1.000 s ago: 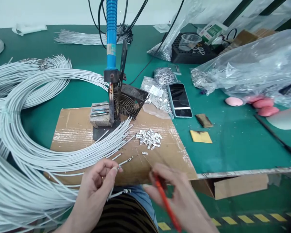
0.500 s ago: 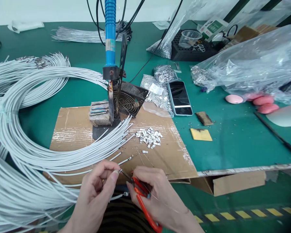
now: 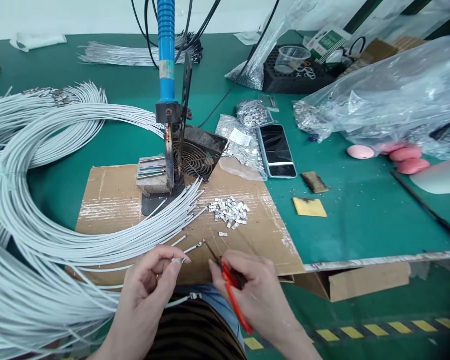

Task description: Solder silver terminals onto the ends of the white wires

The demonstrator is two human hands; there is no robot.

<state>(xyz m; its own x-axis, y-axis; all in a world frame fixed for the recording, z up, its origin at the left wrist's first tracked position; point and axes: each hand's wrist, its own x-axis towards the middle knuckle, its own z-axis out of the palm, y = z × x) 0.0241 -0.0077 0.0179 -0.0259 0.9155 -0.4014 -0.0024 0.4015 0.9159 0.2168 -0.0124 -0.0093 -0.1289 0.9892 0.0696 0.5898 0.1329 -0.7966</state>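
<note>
My left hand [image 3: 150, 287] is closed in a pinch on the end of a white wire, whose tip barely shows at the fingertips. My right hand [image 3: 253, 290] grips red-handled pliers [image 3: 234, 295], their thin dark jaws pointing up and left, apart from the left hand. Just beyond the fingers, a white wire ends in a small metal terminal [image 3: 200, 244]. Another wire with a metal terminal [image 3: 195, 296] sticks out below the left hand. A pile of small metal terminals [image 3: 230, 211] lies on the cardboard sheet [image 3: 262, 225], one lying apart near the jaws.
A large coil of white wires [image 3: 78, 245] fills the left side. A blue-handled soldering iron [image 3: 167, 65] stands upright in front of a black fan [image 3: 200, 155]. Further right lie a phone [image 3: 277, 150], a yellow sponge [image 3: 309, 207] and plastic bags [image 3: 390, 90].
My right hand has moved the pliers right and up, away from the left fingertips. The left hand keeps its pinch, almost in place.
</note>
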